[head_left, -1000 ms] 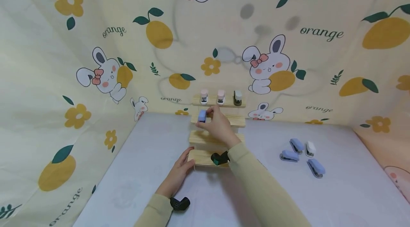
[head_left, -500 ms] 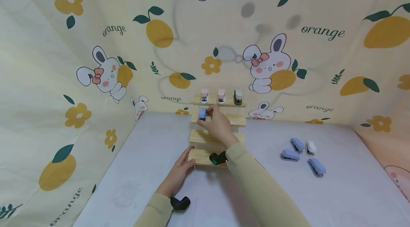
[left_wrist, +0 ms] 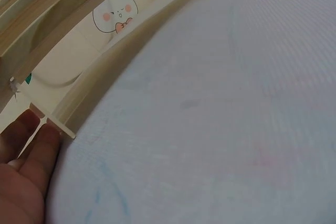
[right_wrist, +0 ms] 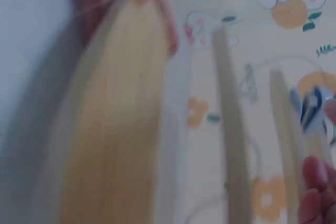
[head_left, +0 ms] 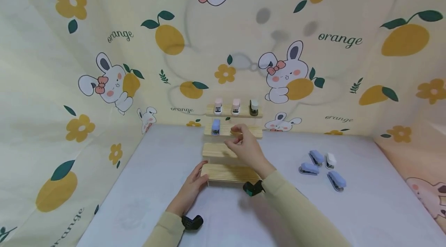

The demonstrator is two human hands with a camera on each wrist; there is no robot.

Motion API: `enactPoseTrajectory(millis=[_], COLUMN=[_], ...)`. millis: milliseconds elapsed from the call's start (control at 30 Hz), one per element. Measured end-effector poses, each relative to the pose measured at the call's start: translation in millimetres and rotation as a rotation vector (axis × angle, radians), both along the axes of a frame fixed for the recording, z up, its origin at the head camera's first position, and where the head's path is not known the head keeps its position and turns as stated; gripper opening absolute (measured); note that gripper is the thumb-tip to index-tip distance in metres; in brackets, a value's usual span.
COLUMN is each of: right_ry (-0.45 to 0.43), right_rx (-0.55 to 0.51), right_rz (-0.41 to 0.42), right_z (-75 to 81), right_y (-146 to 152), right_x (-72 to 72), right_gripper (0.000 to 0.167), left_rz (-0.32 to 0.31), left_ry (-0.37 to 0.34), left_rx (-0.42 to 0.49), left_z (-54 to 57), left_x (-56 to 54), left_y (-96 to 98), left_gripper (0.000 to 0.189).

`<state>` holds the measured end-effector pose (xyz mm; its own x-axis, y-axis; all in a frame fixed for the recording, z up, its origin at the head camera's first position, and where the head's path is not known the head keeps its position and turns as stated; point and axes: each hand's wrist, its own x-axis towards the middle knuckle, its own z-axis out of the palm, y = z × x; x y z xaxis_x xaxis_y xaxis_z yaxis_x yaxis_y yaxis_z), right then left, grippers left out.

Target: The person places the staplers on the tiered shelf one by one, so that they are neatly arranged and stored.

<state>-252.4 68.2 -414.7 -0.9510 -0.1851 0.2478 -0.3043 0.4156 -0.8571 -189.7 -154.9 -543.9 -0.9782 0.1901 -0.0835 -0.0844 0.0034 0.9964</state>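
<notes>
A stepped wooden display rack (head_left: 230, 173) stands against the backdrop. My left hand (head_left: 189, 192) grips the left end of its lowest step; in the left wrist view the fingertips (left_wrist: 50, 129) press at the side support. A blue mini stapler (head_left: 216, 127) stands at the left of the second step from the top. Right of that stapler and apart from it, my right hand (head_left: 249, 148) hovers before the steps with fingers loosely bent, holding nothing. Two pink-topped staplers (head_left: 236, 106) and a dark one with a pale top (head_left: 254, 107) line the top step.
On the table to the right lie a white stapler (head_left: 330, 160) and three blue staplers (head_left: 336, 180), loosely grouped. A patterned cloth (head_left: 195, 45) hangs behind and at both sides. The right wrist view is blurred.
My right hand has let go of the blue stapler and drawn back to the right; the stapler stays on its step. The left hand keeps its place at the rack.
</notes>
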Motion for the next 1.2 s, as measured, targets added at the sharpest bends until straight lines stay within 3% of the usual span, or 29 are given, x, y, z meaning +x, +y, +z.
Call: enactPoseTrajectory(millis=[133,233,333,767,1000,1200], right_ry=[0.122,0.196,0.203,-0.102,-0.179,-0.28], right_rx=[0.011,0.017,-0.006,-0.095,-0.056,-0.05], right_rz=[-0.061,-0.206,-0.349,-0.657,-0.759,-0.794], right_z=[-14.9,-26.1,-35.8,-75.7,-85.5,-94.3], right_y=[43,75,98,147,157,163], right_x=[10.9,18.8,27.5,43.8,43.7,42.9], right_gripper=[0.042,0.04,0.044,0.083,0.097,0.107], left_rz=[0.007,0.004,0.008,-0.001,0.003,0.0], left_ry=[-0.004,-0.008,-0.016,-0.012,-0.009,-0.004], left_rx=[0.006,0.009,0.009,0.011,0.019,0.033], left_z=[3.1,5.3,6.8,3.8,5.7,6.7], left_x=[1.8,2.6,3.2,1.1,1.9,3.4], left_y=[2.2,3.4,3.0,-1.3,-0.5,-0.4], left_gripper=[0.057,0.058,0.058,0.058,0.058,0.057])
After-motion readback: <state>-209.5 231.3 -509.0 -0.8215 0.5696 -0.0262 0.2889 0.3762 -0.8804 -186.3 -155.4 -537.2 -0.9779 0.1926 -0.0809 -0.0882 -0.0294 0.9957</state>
